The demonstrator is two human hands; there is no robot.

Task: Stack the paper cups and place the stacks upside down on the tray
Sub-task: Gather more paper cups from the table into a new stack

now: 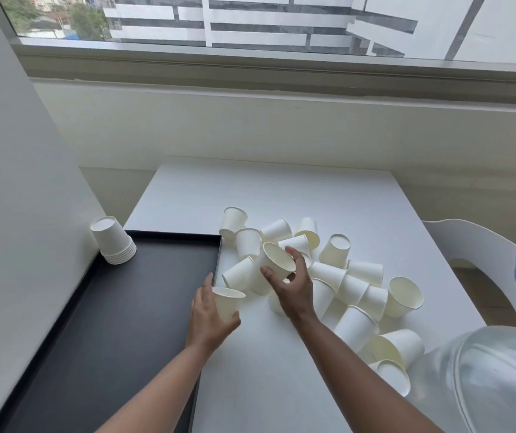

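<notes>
Several loose white paper cups (353, 289) lie scattered in a pile on the white table (281, 195). A black tray (100, 314) sits at the table's left, and an upside-down stack of cups (113, 240) stands in its far left corner. My left hand (208, 320) holds one upright cup (227, 303) just right of the tray's edge. My right hand (292, 284) grips another cup (277, 259), tilted with its mouth toward me, above the pile.
A white wall stands along the tray's left side. A white chair (469, 242) is beside the table's right edge. A clear plastic water bottle (488, 379) with a blue top fills the lower right corner. A window ledge runs behind.
</notes>
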